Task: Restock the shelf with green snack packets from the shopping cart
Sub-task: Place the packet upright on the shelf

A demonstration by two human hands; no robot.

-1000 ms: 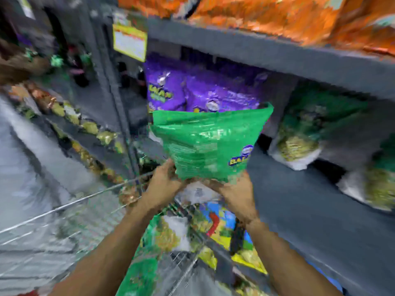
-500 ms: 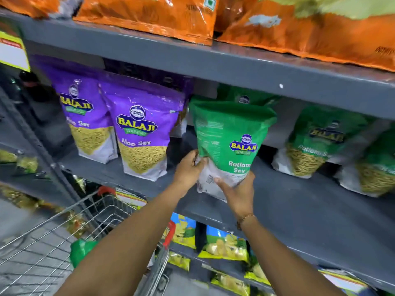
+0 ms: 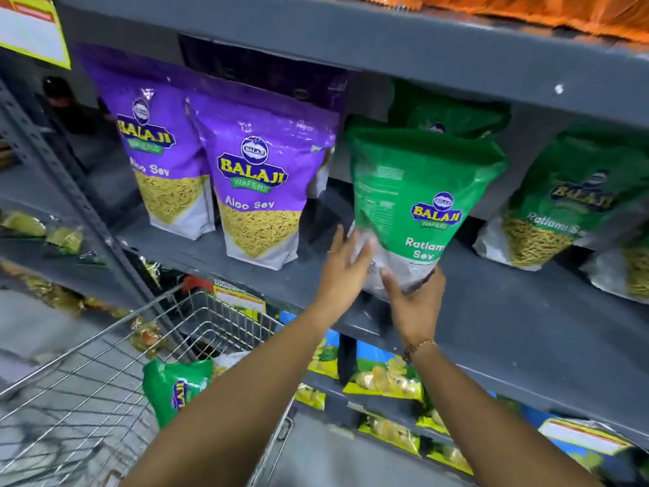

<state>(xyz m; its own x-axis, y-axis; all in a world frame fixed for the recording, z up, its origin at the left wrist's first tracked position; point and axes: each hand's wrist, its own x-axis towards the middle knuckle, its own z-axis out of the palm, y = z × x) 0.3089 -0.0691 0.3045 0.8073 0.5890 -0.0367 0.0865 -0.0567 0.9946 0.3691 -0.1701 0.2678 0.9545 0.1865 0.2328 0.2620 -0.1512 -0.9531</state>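
Observation:
A green Ratlami Sev packet (image 3: 418, 198) stands tilted over the grey middle shelf (image 3: 491, 311), in front of another green packet (image 3: 453, 117). My right hand (image 3: 412, 300) grips its bottom edge from below. My left hand (image 3: 346, 268) lies flat against its lower left side, fingers spread. More green packets (image 3: 569, 195) stand on the shelf to the right. One green packet (image 3: 175, 388) lies in the wire shopping cart (image 3: 105, 363) at the lower left.
Two purple Aloo Sev packets (image 3: 260, 177) stand on the same shelf to the left. Orange packets (image 3: 548, 12) fill the shelf above. Yellow and blue packets (image 3: 386, 377) sit on the lower shelves. A yellow price sign (image 3: 31, 29) hangs at the top left.
The green packet has gone up from the cart to the shelf and further back onto it. My left hand has loosened from a grip to a flat touch.

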